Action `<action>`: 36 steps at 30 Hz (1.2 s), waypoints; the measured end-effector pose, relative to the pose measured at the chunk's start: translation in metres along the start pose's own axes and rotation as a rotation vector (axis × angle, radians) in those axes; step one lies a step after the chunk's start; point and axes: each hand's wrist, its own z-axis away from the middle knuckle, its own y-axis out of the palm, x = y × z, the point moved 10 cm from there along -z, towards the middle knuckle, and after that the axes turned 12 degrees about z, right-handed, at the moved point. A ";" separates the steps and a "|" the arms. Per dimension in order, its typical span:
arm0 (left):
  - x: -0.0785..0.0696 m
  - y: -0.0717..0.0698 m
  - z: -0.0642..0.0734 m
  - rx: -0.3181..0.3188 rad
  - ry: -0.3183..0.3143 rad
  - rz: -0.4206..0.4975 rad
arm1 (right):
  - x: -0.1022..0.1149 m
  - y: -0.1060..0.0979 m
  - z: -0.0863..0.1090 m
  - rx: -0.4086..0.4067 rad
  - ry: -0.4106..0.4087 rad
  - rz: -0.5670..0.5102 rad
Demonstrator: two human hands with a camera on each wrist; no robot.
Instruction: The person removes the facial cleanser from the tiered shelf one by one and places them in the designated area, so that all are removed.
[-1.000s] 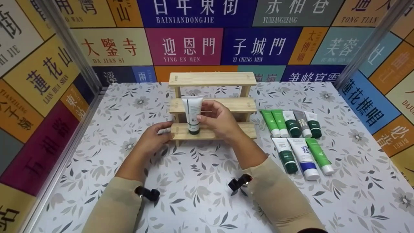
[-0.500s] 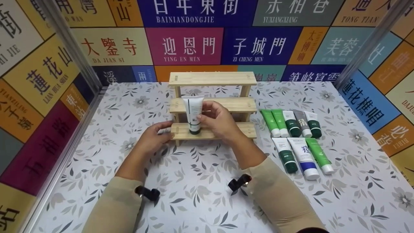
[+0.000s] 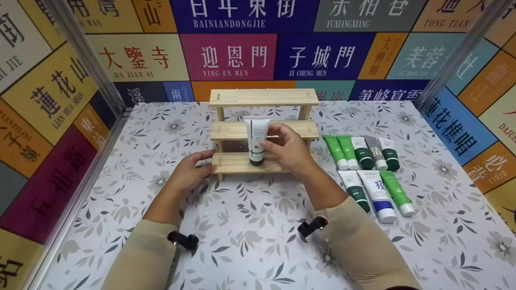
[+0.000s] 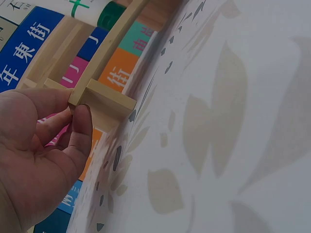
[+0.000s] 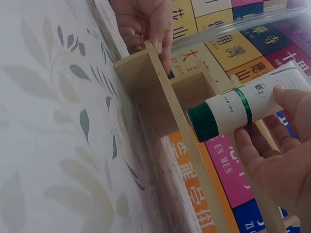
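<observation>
A white squeeze tube [image 3: 255,139] with a dark green cap stands cap-down at the lowest step of a three-tier wooden display rack [image 3: 264,98]. My right hand [image 3: 288,149] holds it from the right, thumb in front and fingers behind. In the right wrist view the tube's green cap [image 5: 203,122] is right at the shelf's edge. My left hand [image 3: 192,171] grips the left end of the lowest shelf. The left wrist view has its thumb and fingers [image 4: 81,121] pinching the shelf's corner [image 4: 77,94].
Two rows of tubes lie to the rack's right: green ones [image 3: 397,193], white ones with dark green caps [image 3: 354,189], a grey one [image 3: 375,153] and a white-and-blue one [image 3: 377,195]. Printed panels [image 3: 229,56] enclose the leaf-patterned table [image 3: 242,241].
My right hand has shifted the white tube to the right along the lowest shelf, toward its middle. My left hand has kept its grip on the shelf end.
</observation>
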 end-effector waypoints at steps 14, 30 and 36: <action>0.000 0.001 0.001 0.003 0.001 -0.016 | -0.005 -0.071 0.026 -0.062 -0.002 0.093; 0.000 0.000 0.001 0.007 -0.018 -0.005 | -0.013 -0.176 0.086 -0.174 0.011 0.075; 0.002 0.000 0.000 -0.018 -0.048 -0.023 | -0.024 -0.207 0.107 -0.231 0.028 -0.003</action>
